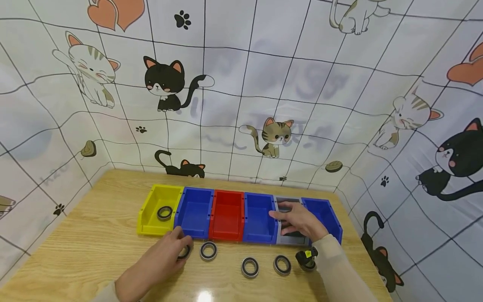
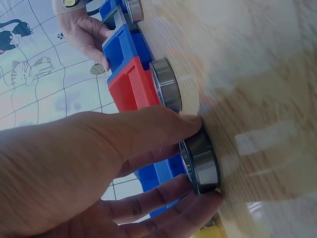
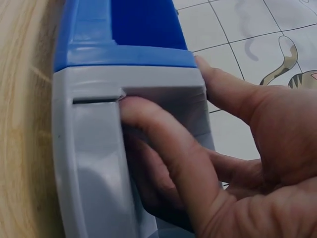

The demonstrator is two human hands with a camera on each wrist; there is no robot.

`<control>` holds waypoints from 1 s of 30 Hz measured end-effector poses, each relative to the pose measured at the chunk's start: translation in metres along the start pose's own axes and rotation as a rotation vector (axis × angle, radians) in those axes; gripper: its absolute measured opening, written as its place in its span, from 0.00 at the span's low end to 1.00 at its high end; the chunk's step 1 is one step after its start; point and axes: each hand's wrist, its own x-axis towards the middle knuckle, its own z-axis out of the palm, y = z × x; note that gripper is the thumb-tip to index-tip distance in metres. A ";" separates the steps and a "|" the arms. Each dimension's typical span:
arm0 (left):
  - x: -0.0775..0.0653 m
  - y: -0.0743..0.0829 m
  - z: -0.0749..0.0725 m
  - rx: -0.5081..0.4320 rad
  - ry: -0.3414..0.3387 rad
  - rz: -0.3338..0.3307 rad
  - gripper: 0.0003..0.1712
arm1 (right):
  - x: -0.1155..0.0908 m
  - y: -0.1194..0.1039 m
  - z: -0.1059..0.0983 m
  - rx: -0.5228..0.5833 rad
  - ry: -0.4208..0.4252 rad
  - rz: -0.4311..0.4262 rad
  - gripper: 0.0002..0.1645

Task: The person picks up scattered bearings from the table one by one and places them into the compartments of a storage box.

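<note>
My left hand [image 1: 162, 256] pinches a ball bearing [image 2: 200, 161] on the tabletop, thumb on one side and fingertips on the other. It is in front of the yellow bin [image 1: 141, 224] and the left blue bin [image 1: 192, 233]. My right hand [image 1: 299, 220] reaches over the grey bin [image 3: 99, 163], fingers down inside and thumb apart, towards the neighbouring blue bin [image 3: 129, 57]. No held thing shows in it, though the fingertips are partly hidden. Another bearing [image 1: 164, 213] lies in the yellow bin.
More bearings lie along the wooden table [image 1: 113, 209]: one bearing [image 1: 209, 251] beside my left hand, others [image 1: 250, 267] further right, one partly under the right wrist camera [image 1: 306, 255]. A red bin [image 1: 227, 214] and a right-end blue bin [image 1: 324, 214] complete the row. A cat-print curtain [image 1: 226, 105] hangs behind.
</note>
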 end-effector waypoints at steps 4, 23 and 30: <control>0.000 -0.001 0.000 -0.006 0.018 0.033 0.17 | 0.001 -0.003 -0.001 -0.012 -0.011 -0.002 0.57; 0.002 0.003 -0.008 -0.037 -0.002 0.008 0.21 | -0.001 -0.006 -0.003 -0.024 -0.008 -0.010 0.54; 0.003 0.006 -0.012 -0.030 0.051 0.020 0.15 | -0.002 -0.003 0.000 -0.030 -0.002 -0.009 0.54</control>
